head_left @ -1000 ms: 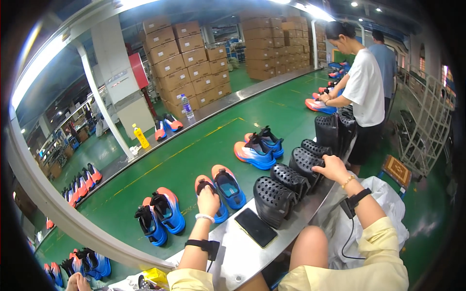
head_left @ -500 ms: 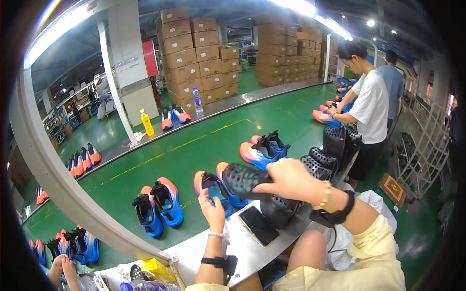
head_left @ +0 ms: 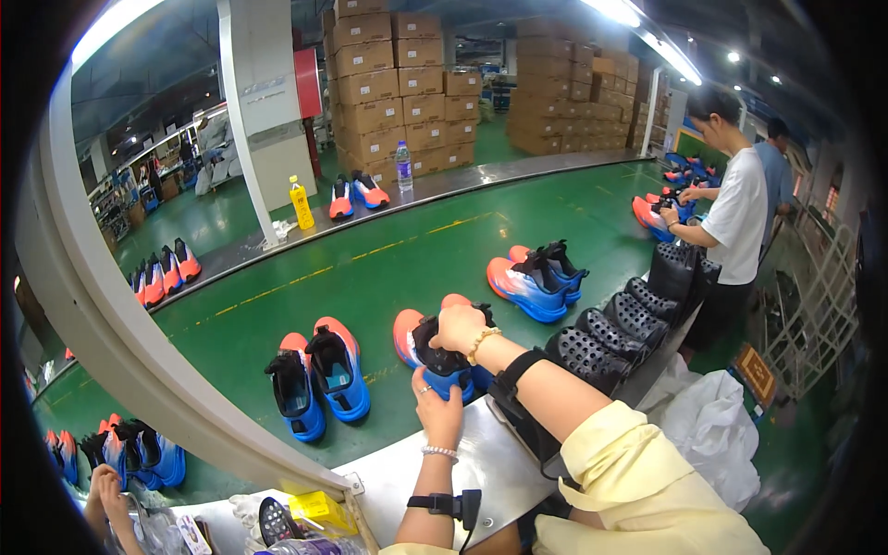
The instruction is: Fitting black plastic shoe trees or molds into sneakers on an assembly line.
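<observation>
An orange, white and blue sports shoe (head_left: 405,335) stands on the green belt in front of me, toe pointing away. My left hand (head_left: 438,414) is closed round its blue heel from the near side. My right hand (head_left: 461,329) presses down at the shoe's opening, fingers curled on a black perforated shoe tree (head_left: 431,355), which is mostly hidden by the hand and the collar. The matching shoe (head_left: 455,301) stands just beyond, largely covered by my right hand and forearm.
Several black shoe trees (head_left: 606,335) line the belt's near right edge. Other shoe pairs stand left (head_left: 340,375) and far right (head_left: 536,282). A white post (head_left: 120,305) rises at left. A co-worker (head_left: 735,213) handles shoes at right; another person's hands (head_left: 109,499) show lower left.
My right hand has carried the shoe tree left and down from above the belt into the shoe's opening. My left hand has closed on the heel. The whole view has shifted slightly.
</observation>
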Demonstrator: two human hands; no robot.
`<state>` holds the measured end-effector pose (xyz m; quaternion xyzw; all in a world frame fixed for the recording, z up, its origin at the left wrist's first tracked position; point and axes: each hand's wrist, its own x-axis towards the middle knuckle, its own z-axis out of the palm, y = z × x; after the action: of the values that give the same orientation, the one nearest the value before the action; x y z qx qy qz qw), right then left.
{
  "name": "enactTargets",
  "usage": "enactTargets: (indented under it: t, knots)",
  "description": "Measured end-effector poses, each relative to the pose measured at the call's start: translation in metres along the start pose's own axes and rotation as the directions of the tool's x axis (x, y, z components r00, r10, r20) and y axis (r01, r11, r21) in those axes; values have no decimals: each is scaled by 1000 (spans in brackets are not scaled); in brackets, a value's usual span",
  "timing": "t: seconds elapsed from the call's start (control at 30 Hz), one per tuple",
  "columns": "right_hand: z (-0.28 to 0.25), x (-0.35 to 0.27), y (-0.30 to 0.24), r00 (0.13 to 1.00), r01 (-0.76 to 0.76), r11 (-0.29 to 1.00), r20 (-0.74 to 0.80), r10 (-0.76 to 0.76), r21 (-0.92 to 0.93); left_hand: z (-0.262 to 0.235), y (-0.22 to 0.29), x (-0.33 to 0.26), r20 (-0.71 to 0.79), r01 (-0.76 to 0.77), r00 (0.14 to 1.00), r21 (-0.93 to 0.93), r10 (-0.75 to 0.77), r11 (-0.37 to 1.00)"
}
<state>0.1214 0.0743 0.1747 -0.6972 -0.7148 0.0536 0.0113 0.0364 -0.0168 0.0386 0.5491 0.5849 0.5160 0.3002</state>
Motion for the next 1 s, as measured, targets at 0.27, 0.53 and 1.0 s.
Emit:
enactTargets:
  t: [0.27,0.53,1.0]
  knots:
    - [75,7,-16,980,19,989,-200,10,145,1,-10,-4,-53,-151,986,130,159,980]
    - [115,36,-17,916,202,977,-367,-163,72,-8,-13,-4,26,-140,990,135,138,981]
    - [103,-83,6,934,282,678,-357,-32,679,-63,-37,38,331,273,934,-416,-135,868]
